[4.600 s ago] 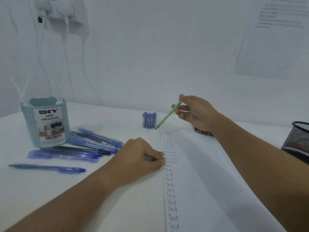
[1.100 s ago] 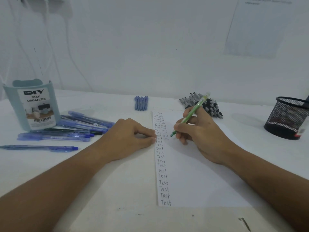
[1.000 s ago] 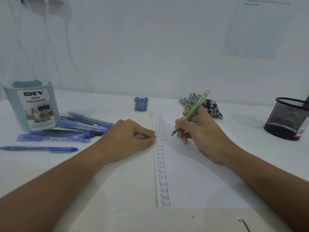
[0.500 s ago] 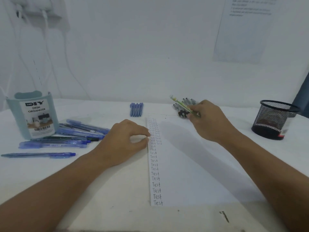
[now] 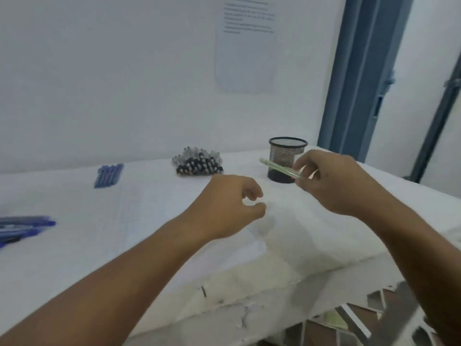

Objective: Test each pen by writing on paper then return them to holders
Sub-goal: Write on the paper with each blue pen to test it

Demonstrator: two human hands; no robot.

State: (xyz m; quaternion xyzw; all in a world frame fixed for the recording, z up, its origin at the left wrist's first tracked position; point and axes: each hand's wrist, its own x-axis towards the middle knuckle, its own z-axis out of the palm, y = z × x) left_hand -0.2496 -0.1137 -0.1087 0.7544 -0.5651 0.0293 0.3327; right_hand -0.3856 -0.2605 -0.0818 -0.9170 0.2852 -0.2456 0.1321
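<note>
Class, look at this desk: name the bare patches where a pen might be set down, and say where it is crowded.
Bare tabletop lies between the four blue pens and the black pen pile, and nearer, left of the left hand. Crowded: around the mesh holder, where the right hand holds the green pen.

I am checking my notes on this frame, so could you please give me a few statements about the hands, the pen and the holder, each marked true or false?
1. The right hand holds the green pen. True.
2. The green pen already stands inside the black mesh holder. False: it is in the air in front of the holder, lying nearly level in the fingers.
3. The left hand grips a blue pen. False: its fingers are loosely curled and hold nothing.
4. A bundle of black and grey pens lies on the table, left of the mesh holder. True.
5. Four blue pens lie side by side near the wall. True.
</note>
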